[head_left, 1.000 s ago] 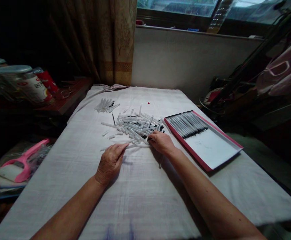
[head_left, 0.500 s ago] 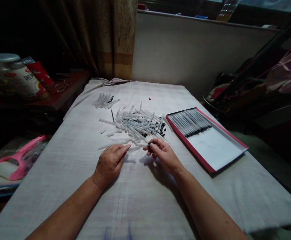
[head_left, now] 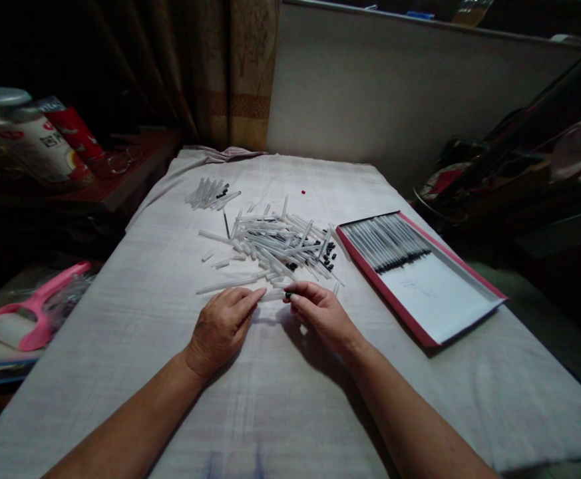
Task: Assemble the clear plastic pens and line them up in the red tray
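Observation:
My left hand (head_left: 223, 324) pinches one end of a clear pen barrel (head_left: 273, 295), held level just above the cloth. Between the thumb and finger of my right hand (head_left: 320, 313) is a small black pen plug (head_left: 289, 295), at the barrel's other end; whether it sits inside cannot be made out. Just beyond both hands lies a loose pile of clear pen parts (head_left: 270, 243), with black plugs (head_left: 330, 253) at its right side. An open red-edged box (head_left: 444, 306) on the right holds a row of pens (head_left: 385, 243) with dark ends.
A smaller group of clear barrels (head_left: 205, 193) lies at the far left of the white cloth (head_left: 170, 412). One tiny red piece (head_left: 303, 192) rests near the back. Jars (head_left: 40, 143) stand on a side shelf, above a pink tape dispenser (head_left: 40, 306).
My right hand has brought the black plug left, to the end of the barrel in my left hand. The view has tilted slightly.

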The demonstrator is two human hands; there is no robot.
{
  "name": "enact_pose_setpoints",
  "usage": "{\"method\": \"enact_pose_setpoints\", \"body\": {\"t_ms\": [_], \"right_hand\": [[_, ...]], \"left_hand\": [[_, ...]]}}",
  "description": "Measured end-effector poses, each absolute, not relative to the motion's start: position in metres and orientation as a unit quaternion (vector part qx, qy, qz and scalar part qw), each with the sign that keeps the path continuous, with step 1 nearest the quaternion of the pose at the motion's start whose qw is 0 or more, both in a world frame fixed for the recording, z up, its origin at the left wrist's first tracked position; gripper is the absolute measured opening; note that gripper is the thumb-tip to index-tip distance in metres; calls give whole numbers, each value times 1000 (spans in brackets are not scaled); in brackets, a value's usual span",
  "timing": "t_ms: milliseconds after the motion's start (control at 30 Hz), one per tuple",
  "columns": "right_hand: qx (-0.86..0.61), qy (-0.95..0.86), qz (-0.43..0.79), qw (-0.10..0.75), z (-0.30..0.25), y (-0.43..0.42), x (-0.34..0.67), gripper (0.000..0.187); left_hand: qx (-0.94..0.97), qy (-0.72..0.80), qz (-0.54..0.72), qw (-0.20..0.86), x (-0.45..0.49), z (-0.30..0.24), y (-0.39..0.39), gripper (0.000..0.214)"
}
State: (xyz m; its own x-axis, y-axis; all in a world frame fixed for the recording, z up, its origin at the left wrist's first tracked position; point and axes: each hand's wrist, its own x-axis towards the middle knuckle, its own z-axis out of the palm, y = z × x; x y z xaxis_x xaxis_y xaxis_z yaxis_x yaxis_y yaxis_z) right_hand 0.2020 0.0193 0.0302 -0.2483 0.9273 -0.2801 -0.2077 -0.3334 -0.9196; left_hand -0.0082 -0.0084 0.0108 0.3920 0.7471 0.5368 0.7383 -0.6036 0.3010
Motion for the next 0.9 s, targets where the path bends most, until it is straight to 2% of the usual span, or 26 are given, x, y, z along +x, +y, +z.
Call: {"method": "enact_pose_setpoints", "body": {"t_ms": [267, 567, 733, 900], "right_hand": [[-445, -513, 596, 429, 26, 18, 202, 22], [-425, -729, 321, 430, 16, 18, 207, 16], [-428, -791, 201, 388, 14, 20, 208, 19], [-458, -819, 152, 312, 15, 21, 209, 38]], "left_hand": [[834, 452, 318, 5, -8, 10, -8, 38], [839, 450, 308, 4, -7, 11, -10, 39], [838, 444, 318, 5, -8, 9, -9, 39], [839, 437, 324, 15, -7, 8, -10, 40]]}}
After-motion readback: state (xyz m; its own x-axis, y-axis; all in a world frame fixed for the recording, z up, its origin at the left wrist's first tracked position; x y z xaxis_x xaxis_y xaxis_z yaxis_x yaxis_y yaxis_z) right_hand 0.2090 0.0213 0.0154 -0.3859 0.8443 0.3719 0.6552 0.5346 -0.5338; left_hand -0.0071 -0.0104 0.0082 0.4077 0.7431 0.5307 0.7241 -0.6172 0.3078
